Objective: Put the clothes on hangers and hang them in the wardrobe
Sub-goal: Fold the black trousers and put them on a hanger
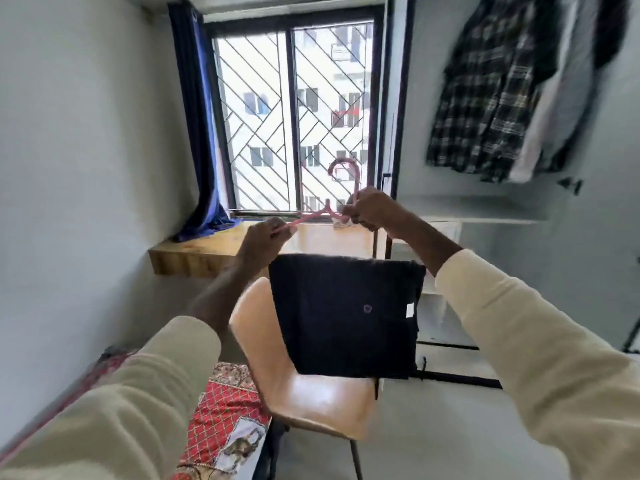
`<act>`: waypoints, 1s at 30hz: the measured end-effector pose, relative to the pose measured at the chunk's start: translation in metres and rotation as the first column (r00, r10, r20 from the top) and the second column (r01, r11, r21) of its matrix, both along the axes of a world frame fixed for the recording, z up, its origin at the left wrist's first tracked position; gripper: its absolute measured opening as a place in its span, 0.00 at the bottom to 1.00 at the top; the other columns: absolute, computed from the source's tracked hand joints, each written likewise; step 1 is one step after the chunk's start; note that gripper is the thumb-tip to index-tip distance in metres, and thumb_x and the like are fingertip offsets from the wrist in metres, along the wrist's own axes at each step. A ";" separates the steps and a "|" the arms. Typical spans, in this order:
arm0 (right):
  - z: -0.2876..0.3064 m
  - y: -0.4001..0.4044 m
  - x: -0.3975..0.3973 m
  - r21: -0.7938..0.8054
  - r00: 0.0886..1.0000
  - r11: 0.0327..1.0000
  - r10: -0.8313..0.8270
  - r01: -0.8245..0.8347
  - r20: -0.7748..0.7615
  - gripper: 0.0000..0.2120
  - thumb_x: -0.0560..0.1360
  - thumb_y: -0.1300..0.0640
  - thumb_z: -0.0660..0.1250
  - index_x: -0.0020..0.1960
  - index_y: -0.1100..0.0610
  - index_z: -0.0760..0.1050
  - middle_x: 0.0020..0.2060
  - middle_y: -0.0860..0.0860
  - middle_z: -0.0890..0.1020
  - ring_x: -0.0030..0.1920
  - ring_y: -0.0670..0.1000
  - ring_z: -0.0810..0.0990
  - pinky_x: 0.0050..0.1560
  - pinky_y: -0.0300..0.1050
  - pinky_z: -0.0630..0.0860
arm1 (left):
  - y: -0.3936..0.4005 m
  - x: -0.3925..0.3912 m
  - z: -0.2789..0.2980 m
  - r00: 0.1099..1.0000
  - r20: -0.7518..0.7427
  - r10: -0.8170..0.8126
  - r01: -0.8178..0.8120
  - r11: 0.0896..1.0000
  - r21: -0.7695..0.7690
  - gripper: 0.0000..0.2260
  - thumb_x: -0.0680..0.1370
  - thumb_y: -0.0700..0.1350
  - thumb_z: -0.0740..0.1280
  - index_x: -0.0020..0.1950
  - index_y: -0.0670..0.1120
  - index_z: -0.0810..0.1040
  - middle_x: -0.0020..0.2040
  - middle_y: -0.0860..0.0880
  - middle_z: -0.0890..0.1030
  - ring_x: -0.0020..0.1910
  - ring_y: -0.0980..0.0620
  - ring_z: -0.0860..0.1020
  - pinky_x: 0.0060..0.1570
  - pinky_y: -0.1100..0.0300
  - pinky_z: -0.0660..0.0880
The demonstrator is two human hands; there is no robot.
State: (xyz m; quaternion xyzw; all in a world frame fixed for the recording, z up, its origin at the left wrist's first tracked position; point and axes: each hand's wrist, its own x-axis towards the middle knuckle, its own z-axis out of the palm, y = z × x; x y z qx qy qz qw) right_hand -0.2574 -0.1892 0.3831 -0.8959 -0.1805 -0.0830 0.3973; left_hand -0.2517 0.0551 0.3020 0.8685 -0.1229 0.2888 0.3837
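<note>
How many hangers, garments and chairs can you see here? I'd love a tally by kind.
Hangers: 1, the pink hanger, held by the left hand and right hand.
Dark folded garment hanging below the hanger: 1.
Garments hung at the upper right: 1 plaid shirt is clear; those behind are too blurred to count.
Chairs: 1 tan chair.
Total: 4 countable things.

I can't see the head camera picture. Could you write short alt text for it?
Two hands hold up a pink hanger with a folded dark garment hanging from it: the left hand grips one arm of the hanger, the right hand grips near its hook. Behind are a wooden chair, a barred window, and a plaid shirt hanging at upper right.
</note>
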 end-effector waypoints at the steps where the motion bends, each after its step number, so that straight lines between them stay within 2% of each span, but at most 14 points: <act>1: -0.002 -0.019 0.001 -0.054 1.000 0.999 0.004 -0.002 0.030 0.13 0.79 0.55 0.67 0.42 0.64 0.77 0.31 0.54 0.76 0.25 0.46 0.72 0.21 0.35 0.68 | -0.018 0.011 -0.004 0.999 0.031 -0.019 0.020 0.999 -0.043 0.17 0.78 0.51 0.70 0.32 0.51 0.69 0.27 0.53 0.70 0.31 0.52 0.68 0.34 0.59 0.64; 3: -0.006 -0.066 0.006 -0.093 0.997 0.995 0.041 -0.035 0.066 0.16 0.80 0.54 0.66 0.44 0.69 0.77 0.30 0.54 0.77 0.25 0.44 0.73 0.25 0.34 0.70 | -0.057 0.036 -0.007 0.996 0.049 -0.078 0.083 0.992 -0.098 0.15 0.77 0.50 0.71 0.34 0.45 0.75 0.28 0.49 0.70 0.31 0.54 0.67 0.32 0.62 0.63; 5: -0.006 -0.122 0.012 -0.161 0.999 0.987 0.026 -0.019 0.038 0.15 0.80 0.52 0.66 0.45 0.64 0.77 0.31 0.50 0.78 0.25 0.40 0.73 0.31 0.35 0.71 | -0.098 0.063 -0.006 0.987 0.048 -0.152 0.157 0.979 -0.133 0.16 0.76 0.51 0.72 0.37 0.40 0.78 0.29 0.45 0.71 0.31 0.54 0.66 0.32 0.59 0.62; 8: -0.017 -0.219 0.030 -0.313 0.997 0.948 -0.069 0.056 -0.032 0.13 0.80 0.48 0.64 0.47 0.57 0.79 0.36 0.47 0.82 0.35 0.44 0.79 0.41 0.41 0.72 | -0.152 0.099 -0.011 0.980 0.051 -0.194 0.200 0.963 -0.183 0.16 0.76 0.49 0.73 0.32 0.42 0.76 0.26 0.53 0.68 0.27 0.56 0.64 0.30 0.59 0.60; 11: -0.035 -0.305 0.049 -0.241 0.986 0.961 -0.153 0.133 -0.067 0.13 0.82 0.53 0.60 0.51 0.62 0.78 0.39 0.52 0.82 0.36 0.49 0.77 0.38 0.41 0.72 | -0.210 0.130 -0.016 0.980 0.061 -0.189 0.199 0.946 -0.256 0.14 0.75 0.48 0.74 0.34 0.41 0.78 0.25 0.56 0.69 0.25 0.60 0.64 0.28 0.62 0.61; 14: -0.045 -0.361 0.064 -0.199 0.967 0.946 -0.246 0.254 0.065 0.11 0.83 0.58 0.59 0.49 0.64 0.76 0.42 0.59 0.81 0.34 0.48 0.73 0.34 0.40 0.70 | -0.270 0.159 -0.014 0.979 0.049 -0.197 0.202 0.927 -0.315 0.15 0.74 0.48 0.74 0.32 0.41 0.78 0.25 0.55 0.68 0.26 0.59 0.64 0.28 0.61 0.62; 17: -0.042 -0.404 0.076 -0.253 0.927 0.900 -0.302 0.355 0.224 0.10 0.83 0.58 0.58 0.50 0.62 0.76 0.40 0.57 0.80 0.31 0.48 0.72 0.28 0.35 0.68 | -0.324 0.185 -0.007 0.973 0.051 -0.225 0.228 0.906 -0.357 0.15 0.73 0.48 0.75 0.30 0.47 0.76 0.25 0.53 0.68 0.26 0.56 0.64 0.29 0.58 0.61; 21: -0.041 -0.454 0.096 -0.320 0.885 0.848 -0.308 0.422 0.350 0.06 0.82 0.58 0.60 0.49 0.58 0.75 0.38 0.54 0.79 0.32 0.50 0.75 0.31 0.40 0.70 | -0.385 0.226 0.005 0.962 0.055 -0.267 0.267 0.879 -0.395 0.15 0.73 0.45 0.76 0.37 0.34 0.79 0.28 0.48 0.69 0.27 0.56 0.64 0.29 0.59 0.60; 23: -0.037 -0.482 0.112 -0.361 0.911 0.851 -0.279 0.381 0.304 0.04 0.78 0.63 0.66 0.45 0.58 0.74 0.37 0.52 0.78 0.34 0.52 0.76 0.34 0.41 0.71 | -0.410 0.248 0.011 0.961 0.063 -0.271 0.273 0.880 -0.389 0.12 0.72 0.46 0.76 0.36 0.39 0.81 0.28 0.49 0.71 0.28 0.54 0.66 0.30 0.58 0.62; 26: -0.026 -0.528 0.136 -0.337 0.951 0.890 -0.289 0.308 0.106 0.05 0.74 0.65 0.72 0.43 0.62 0.76 0.34 0.54 0.81 0.33 0.52 0.81 0.39 0.46 0.77 | -0.439 0.284 0.020 0.962 0.057 -0.267 0.270 0.895 -0.355 0.08 0.72 0.49 0.76 0.37 0.46 0.83 0.29 0.50 0.76 0.28 0.56 0.70 0.30 0.59 0.64; 28: -0.020 -0.547 0.156 -0.260 0.945 0.909 -0.325 0.325 0.044 0.06 0.73 0.66 0.73 0.42 0.63 0.75 0.33 0.55 0.82 0.31 0.50 0.82 0.34 0.43 0.78 | -0.454 0.312 0.028 0.953 0.078 -0.292 0.300 0.881 -0.365 0.10 0.72 0.49 0.77 0.37 0.44 0.83 0.29 0.48 0.77 0.28 0.56 0.70 0.30 0.59 0.64; 30: -0.016 -0.555 0.186 -0.190 0.916 0.896 -0.394 0.402 0.081 0.09 0.72 0.65 0.74 0.40 0.62 0.74 0.30 0.55 0.81 0.26 0.48 0.80 0.28 0.42 0.76 | -0.468 0.348 0.038 0.953 0.084 -0.292 0.301 0.876 -0.377 0.10 0.71 0.49 0.77 0.36 0.43 0.82 0.29 0.47 0.78 0.27 0.57 0.70 0.30 0.59 0.64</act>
